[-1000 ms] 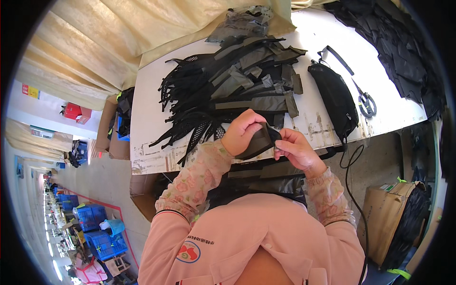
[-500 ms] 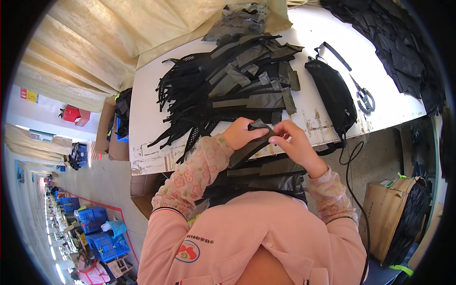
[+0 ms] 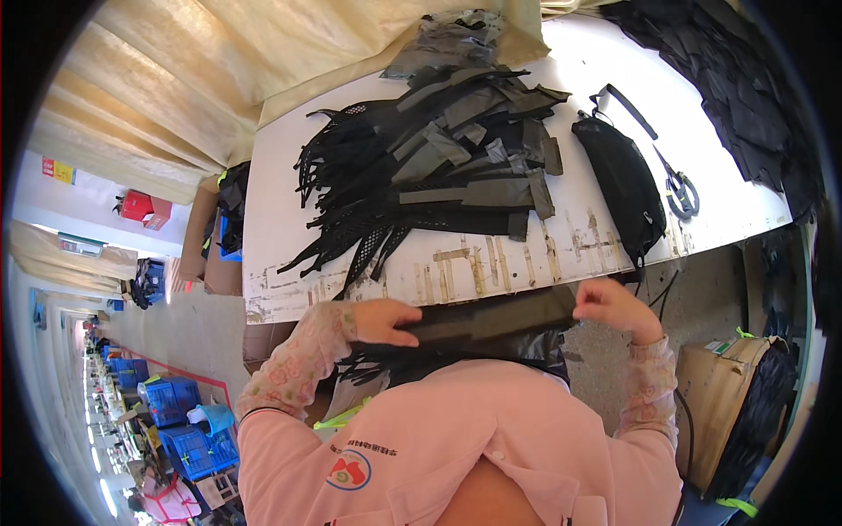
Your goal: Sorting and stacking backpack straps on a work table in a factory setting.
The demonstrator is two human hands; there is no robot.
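A dark grey-green and black fabric strip (image 3: 495,317) stretches from side to side above my lap, just in front of the table's near edge. My left hand (image 3: 381,323) has its left end between thumb and fingers. At the right end, my right hand (image 3: 611,307) pinches the strip with curled fingers. More dark strips (image 3: 526,348) lie on my lap under it, partly hidden by the held one. On the white table (image 3: 289,175), a heap of similar black strips with mesh ends (image 3: 377,167) lies spread out beyond my hands.
A black zipped waist bag (image 3: 618,180) and scissors (image 3: 680,188) lie to the right on the table. Dark fabric (image 3: 737,96) is piled at the far right. A cardboard box (image 3: 719,403) stands low right; blue crates (image 3: 200,451) are on the left floor. A cream curtain (image 3: 193,70) hangs behind.
My hands have moved apart and down toward my lap, drawing the strip out lengthwise. Earlier they were close together over the table's near edge, handling one end.
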